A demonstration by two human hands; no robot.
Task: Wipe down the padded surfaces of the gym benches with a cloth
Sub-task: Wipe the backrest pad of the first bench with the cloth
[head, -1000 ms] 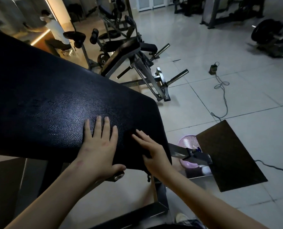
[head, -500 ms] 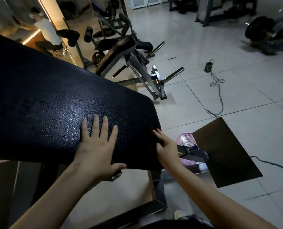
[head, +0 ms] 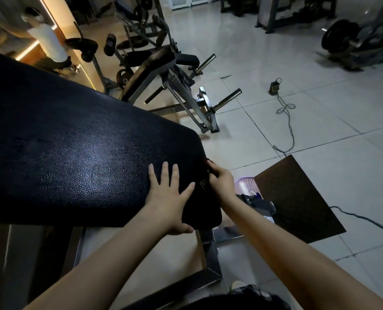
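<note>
Presses left hand [head: 167, 193] flat, fingers spread, on the black pebbled bench pad [head: 85, 153] near its right end. Curls right hand [head: 221, 182] over that end's edge, just beside the left. Looks down past both at pale floor tiles [head: 320, 63], a pink mesh basket [head: 245, 186] beside a dark mat [head: 297, 198], and a looping cable [head: 286, 121].

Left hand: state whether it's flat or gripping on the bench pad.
Flat: the left hand lies on the bench pad, fingers straight and spread, thumb at its near edge.
</note>
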